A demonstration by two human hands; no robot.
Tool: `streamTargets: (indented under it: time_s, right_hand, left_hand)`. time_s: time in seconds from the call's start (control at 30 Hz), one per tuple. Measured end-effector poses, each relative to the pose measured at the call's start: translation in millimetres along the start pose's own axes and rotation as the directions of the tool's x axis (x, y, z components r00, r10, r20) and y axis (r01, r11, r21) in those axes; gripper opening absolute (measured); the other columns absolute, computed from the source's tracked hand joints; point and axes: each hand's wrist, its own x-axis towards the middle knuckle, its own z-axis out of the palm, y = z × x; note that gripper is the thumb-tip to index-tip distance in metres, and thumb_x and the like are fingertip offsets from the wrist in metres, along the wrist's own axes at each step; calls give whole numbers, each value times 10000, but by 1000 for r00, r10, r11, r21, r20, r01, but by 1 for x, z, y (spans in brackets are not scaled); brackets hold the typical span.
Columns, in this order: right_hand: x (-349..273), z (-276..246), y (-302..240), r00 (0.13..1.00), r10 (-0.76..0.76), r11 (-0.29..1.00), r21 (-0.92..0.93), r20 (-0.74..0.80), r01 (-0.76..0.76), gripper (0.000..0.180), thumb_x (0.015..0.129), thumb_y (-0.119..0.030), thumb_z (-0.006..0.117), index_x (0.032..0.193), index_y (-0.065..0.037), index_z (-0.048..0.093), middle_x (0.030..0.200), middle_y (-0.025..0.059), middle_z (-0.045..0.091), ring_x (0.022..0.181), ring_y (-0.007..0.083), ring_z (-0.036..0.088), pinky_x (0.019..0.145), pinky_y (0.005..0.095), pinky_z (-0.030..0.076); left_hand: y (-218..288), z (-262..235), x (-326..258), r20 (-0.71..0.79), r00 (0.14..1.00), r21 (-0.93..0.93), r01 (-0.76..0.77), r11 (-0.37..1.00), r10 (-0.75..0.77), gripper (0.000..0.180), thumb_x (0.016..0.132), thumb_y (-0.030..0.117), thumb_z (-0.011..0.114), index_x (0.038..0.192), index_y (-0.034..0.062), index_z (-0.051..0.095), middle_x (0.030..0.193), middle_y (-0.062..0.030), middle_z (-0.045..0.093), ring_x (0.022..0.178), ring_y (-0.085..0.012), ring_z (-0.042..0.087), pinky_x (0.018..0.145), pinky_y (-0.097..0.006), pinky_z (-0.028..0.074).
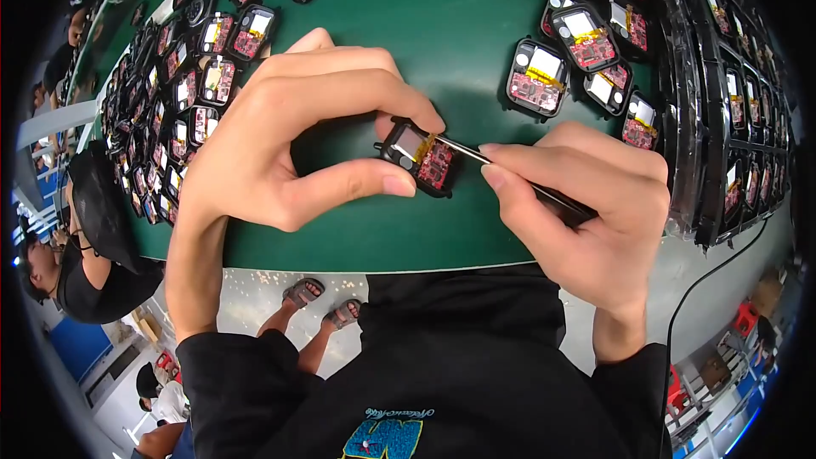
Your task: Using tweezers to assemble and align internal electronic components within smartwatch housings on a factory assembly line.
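My left hand (280, 136) holds an open smartwatch case (435, 168) by its edges, between thumb and fingers, above the green table. Inside the black case show a silver battery, a strip of yellow tape and a red circuit board. Like a pen, my right hand (595, 204) grips a pair of tweezers (463, 150) with a silver tip and a dark body. The tip touches or nearly touches the case by the yellow tape; which of the two I cannot tell.
Many open watch cases (183, 89) crowd the table's left side. A smaller group (537, 76) lies at the right, beside stacked black trays (705, 119) holding more cases. The green table (408, 246) ends just before my body. Another person (93, 263) sits at the left.
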Motion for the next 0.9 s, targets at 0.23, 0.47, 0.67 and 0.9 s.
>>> streamTargets:
  time_s: [0.23,0.47,0.67,0.9]
  right_hand:
    - [-1,-3,0,1000,-5,1000,0,5,5,165,820,90,827,978,45,843,714,57,684,569,98,554,518,258,370]
    - [-2,-8,4,994,10,999,39,-108,-6,149,827,92,826,968,46,833,689,36,663,533,65,531,491,246,347]
    - [-6,-9,2,984,-14,994,107,-179,34,123,846,76,834,964,43,826,652,18,611,495,42,480,466,254,323]
    - [-12,-7,1,972,-3,970,235,-236,61,146,879,51,839,1024,38,842,673,18,641,534,42,517,486,244,353]
  left_hand:
    - [1,-1,0,4,1000,7,8,1000,-8,541,754,384,902,1120,-3,810,1006,-92,796,844,-210,690,790,-353,370]
    - [8,4,2,-53,998,12,45,999,-44,549,708,326,939,1151,30,809,925,-45,743,760,-182,596,765,-341,359]
    - [13,13,2,-133,990,212,-20,977,49,566,726,299,999,1201,62,802,863,-23,686,793,-209,653,766,-358,420]
    - [26,16,0,-243,970,164,63,984,-21,491,765,273,998,1166,72,796,836,-16,663,706,-171,587,700,-335,435]
